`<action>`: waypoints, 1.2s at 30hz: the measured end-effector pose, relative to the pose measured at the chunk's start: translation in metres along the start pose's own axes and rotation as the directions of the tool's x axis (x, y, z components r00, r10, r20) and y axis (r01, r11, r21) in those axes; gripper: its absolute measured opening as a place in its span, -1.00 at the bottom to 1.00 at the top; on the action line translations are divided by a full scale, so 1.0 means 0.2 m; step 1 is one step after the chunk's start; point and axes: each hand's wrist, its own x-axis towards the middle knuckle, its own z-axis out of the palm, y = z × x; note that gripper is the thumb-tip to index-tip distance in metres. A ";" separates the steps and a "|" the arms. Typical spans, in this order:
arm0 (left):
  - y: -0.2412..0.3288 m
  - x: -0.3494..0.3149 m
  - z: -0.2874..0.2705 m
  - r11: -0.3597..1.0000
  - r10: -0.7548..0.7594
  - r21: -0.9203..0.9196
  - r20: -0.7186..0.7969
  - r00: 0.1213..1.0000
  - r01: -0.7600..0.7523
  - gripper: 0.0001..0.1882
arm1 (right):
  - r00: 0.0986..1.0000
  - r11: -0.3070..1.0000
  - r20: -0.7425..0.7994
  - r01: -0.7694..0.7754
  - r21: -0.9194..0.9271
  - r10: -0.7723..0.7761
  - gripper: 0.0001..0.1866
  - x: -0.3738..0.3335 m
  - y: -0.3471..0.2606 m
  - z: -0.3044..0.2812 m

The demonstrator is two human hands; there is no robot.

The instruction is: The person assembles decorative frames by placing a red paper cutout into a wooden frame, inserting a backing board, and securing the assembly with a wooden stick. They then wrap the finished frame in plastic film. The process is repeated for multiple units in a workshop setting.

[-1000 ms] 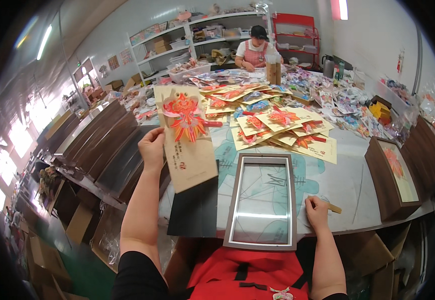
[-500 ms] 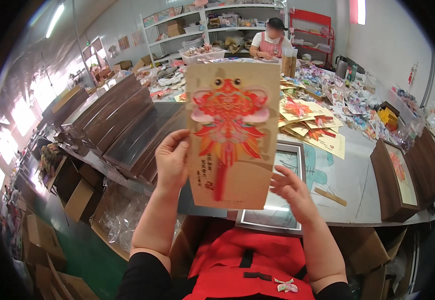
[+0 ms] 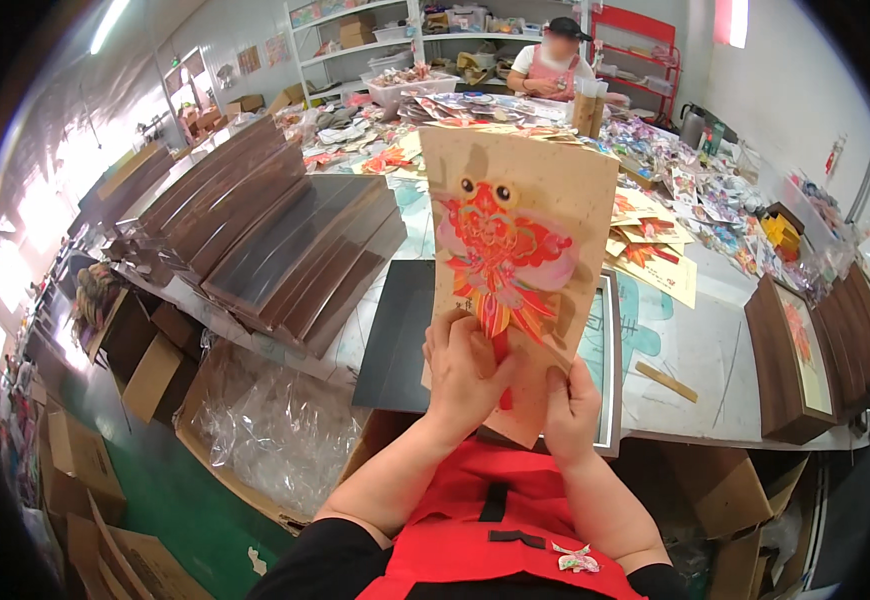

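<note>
**2 hands at an upright card above the counter**

A red apron [image 3: 515, 500] with a small bow-shaped ornament [image 3: 575, 558] on it fills the lower middle. Just beyond it, the right hand [image 3: 572, 410] is clamped on the lower right edge of a tan card [image 3: 585, 200], thumb on the face. The left hand [image 3: 465, 370] lies across the card's lower face with bent fingers over the tail of the fish figure [image 3: 500, 250], beside its red strip [image 3: 503, 385]; whether these fingers pinch anything, I cannot tell. The card is raised in front of the body, tilted a little, its red and pink figure with 2 round eyes facing the wearer.

Partly hidden behind the card, a grey-edged frame [image 3: 612, 350] lies on the counter [image 3: 700, 340]. A black panel [image 3: 390, 340] lies to the left, and a thin wooden stick [image 3: 666, 382] just right of the frame. Lower left, a cardboard box [image 3: 240, 492] holds crumpled clear plastic [image 3: 275, 420].

Farther out, dark box frames [image 3: 285, 250] are stacked at the left; at the right, a brown frame [image 3: 785, 365] stands with a card figure inside. Behind the raised card lies a pile of pale yellow cards [image 3: 655, 245].

At the far side, a co-worker [image 3: 555, 75] in a black cap sits before white shelves [image 3: 355, 50], near a red rack [image 3: 635, 22].
</note>
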 end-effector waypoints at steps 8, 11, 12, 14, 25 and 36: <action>-0.08 -0.07 -0.09 0.840 -0.142 -0.402 0.484 0.863 0.364 -0.78 | 0.978 0.950 -0.050 -0.182 0.253 0.201 -0.73 0.01 0.06 -0.02; -0.12 -0.11 -0.16 0.834 -0.172 -0.360 0.550 0.817 0.417 -0.78 | 0.966 0.935 -0.067 -0.222 0.275 0.249 -0.72 0.02 0.10 -0.03; -0.14 -0.14 -0.19 0.848 -0.175 -0.337 0.550 0.816 0.409 -0.78 | 0.968 0.937 -0.072 -0.213 0.275 0.241 -0.72 0.02 0.10 -0.04; -0.20 -0.20 -0.24 0.872 -0.184 -0.291 0.550 0.814 0.393 -0.79 | 0.971 0.941 -0.081 -0.196 0.276 0.226 -0.72 0.04 0.09 -0.05; -0.93 -0.44 -0.80 0.631 -0.346 0.761 0.100 0.933 0.152 -0.68 | 0.968 0.867 -0.098 -0.161 0.471 0.233 -0.72 0.08 0.12 -0.14; -0.42 -0.14 -0.29 0.476 -0.259 -0.703 0.462 0.848 0.528 -0.55 | 0.979 0.905 0.086 -0.205 0.374 0.186 -0.68 0.02 0.15 -0.16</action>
